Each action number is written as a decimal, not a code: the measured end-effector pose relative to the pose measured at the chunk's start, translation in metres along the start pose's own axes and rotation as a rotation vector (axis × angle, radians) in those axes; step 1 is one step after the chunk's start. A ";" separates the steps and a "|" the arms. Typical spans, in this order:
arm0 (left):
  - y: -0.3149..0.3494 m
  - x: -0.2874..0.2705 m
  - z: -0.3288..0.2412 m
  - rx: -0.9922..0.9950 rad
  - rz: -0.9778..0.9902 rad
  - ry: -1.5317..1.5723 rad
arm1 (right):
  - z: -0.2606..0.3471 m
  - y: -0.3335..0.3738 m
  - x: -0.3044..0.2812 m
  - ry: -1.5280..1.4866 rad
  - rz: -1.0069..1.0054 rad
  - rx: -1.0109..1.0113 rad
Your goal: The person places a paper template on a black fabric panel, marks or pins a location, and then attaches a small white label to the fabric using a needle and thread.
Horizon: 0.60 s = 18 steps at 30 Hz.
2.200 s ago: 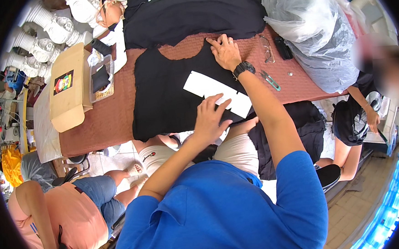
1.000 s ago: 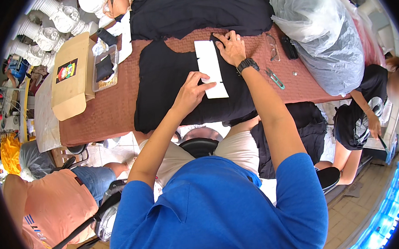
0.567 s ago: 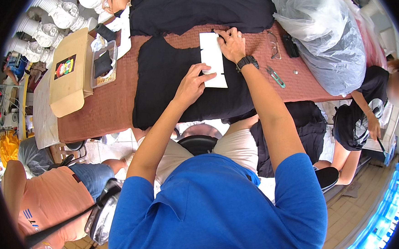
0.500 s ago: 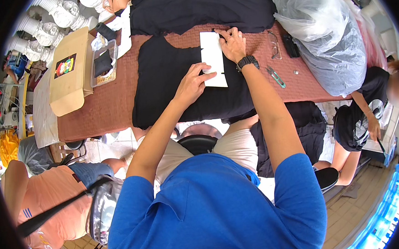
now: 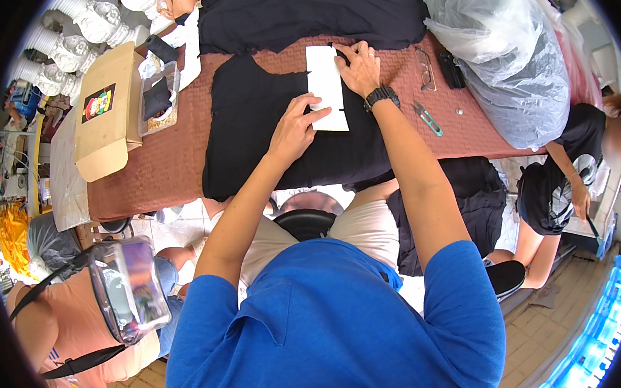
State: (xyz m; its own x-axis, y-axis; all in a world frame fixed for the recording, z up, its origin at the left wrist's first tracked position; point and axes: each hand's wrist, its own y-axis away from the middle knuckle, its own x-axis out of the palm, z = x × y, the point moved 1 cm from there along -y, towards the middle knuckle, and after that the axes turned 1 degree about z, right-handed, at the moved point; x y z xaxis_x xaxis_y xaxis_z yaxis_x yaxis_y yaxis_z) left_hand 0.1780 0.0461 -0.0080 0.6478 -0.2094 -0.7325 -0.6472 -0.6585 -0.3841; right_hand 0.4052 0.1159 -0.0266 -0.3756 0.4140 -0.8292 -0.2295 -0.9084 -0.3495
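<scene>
A black fabric piece (image 5: 249, 119) with a curved cut-out along its top lies flat before me. On its right part rests a narrow white card (image 5: 323, 72) with small dark notches. My left hand (image 5: 295, 129) presses the card's lower half, thumb and forefinger apart. Beside the card's upper right edge is my right hand (image 5: 361, 71), wearing a dark watch (image 5: 381, 97). Its forefinger reaches toward the card's top corner, with the other fingers bent over the black cloth's edge. Whether those fingertips pinch any cloth is hard to see.
Thread snips (image 5: 428, 119), glasses (image 5: 426, 71) and a black case (image 5: 451, 70) lie on the brown-covered table (image 5: 139, 183). A cardboard box (image 5: 110, 121) and clear tub (image 5: 159, 96) stand left, a stuffed plastic bag (image 5: 505, 68) right. People are at both sides.
My hands stay on the card and cloth with barely any change; the table has shifted slightly left in view. At the left, the person in peach has turned, and their clear bag has swung upward.
</scene>
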 end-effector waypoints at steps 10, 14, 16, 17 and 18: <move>0.001 0.002 -0.002 -0.007 0.003 -0.023 | 0.006 -0.006 0.005 0.019 0.015 0.125; 0.002 0.004 -0.001 -0.009 -0.003 -0.071 | 0.005 -0.005 0.011 0.023 -0.026 0.120; 0.001 0.004 -0.001 -0.014 0.002 -0.073 | 0.003 -0.005 0.013 0.000 -0.055 0.120; 0.001 0.005 -0.001 -0.016 0.004 -0.074 | 0.002 -0.005 0.014 -0.022 -0.069 0.125; 0.001 0.004 -0.001 -0.021 0.005 -0.068 | 0.003 -0.005 0.014 -0.044 -0.083 0.128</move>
State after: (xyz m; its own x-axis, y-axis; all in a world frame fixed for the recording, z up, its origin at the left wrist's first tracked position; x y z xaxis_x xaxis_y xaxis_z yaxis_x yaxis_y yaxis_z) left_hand 0.1803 0.0440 -0.0111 0.6150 -0.1634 -0.7714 -0.6415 -0.6727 -0.3689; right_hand 0.3986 0.1258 -0.0350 -0.3889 0.4924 -0.7787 -0.3730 -0.8570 -0.3557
